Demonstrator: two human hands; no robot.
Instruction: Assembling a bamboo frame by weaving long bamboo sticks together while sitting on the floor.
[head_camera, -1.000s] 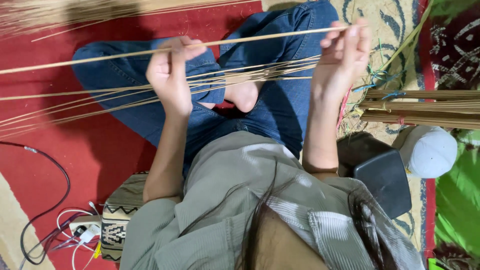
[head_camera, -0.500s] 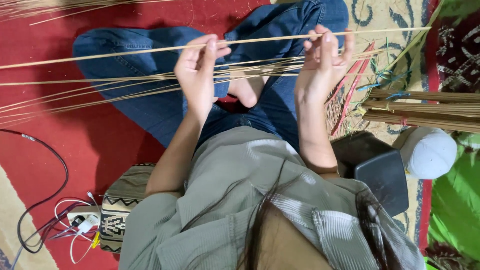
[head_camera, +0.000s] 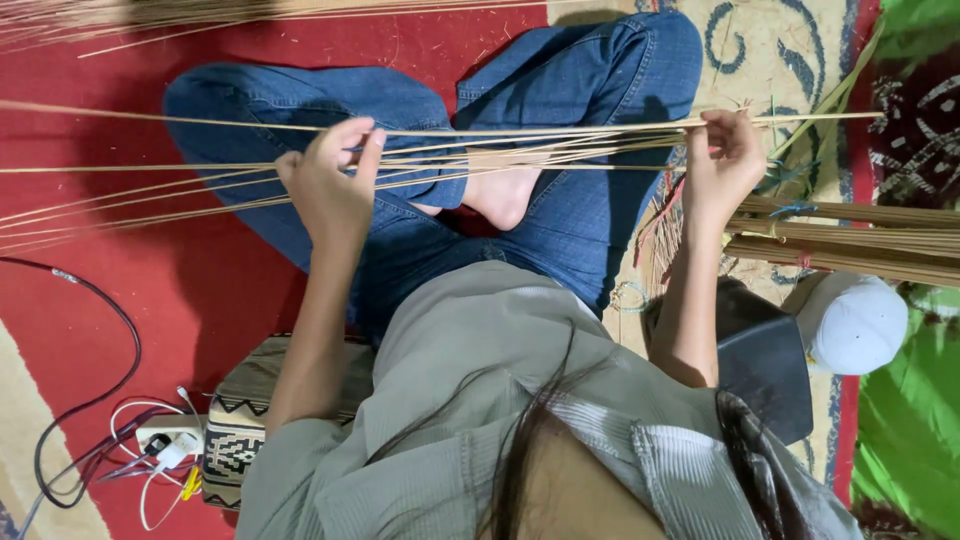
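- Two hands at frame centre: left hand (head_camera: 335, 185) and right hand (head_camera: 725, 160), fingers pinching thin bamboo strips (head_camera: 540, 150) stretched across lap.
- Step judged: sorting strands; next calls for even tension.

This looks like a room in a home that is used for handcraft, not a factory. The person sits cross-legged on the floor, on a red carpet (head_camera: 200, 300) beside a cream rug with dark blue patterns (head_camera: 790, 60). Long thin bamboo strips (head_camera: 560, 150) stretch over the knees, and a tied bundle of sticks (head_camera: 850, 240) lies near. A woven patterned cushion (head_camera: 240, 420), a power strip with cables (head_camera: 160, 440) and a white cap (head_camera: 850, 320) lie around, like ordinary household things.
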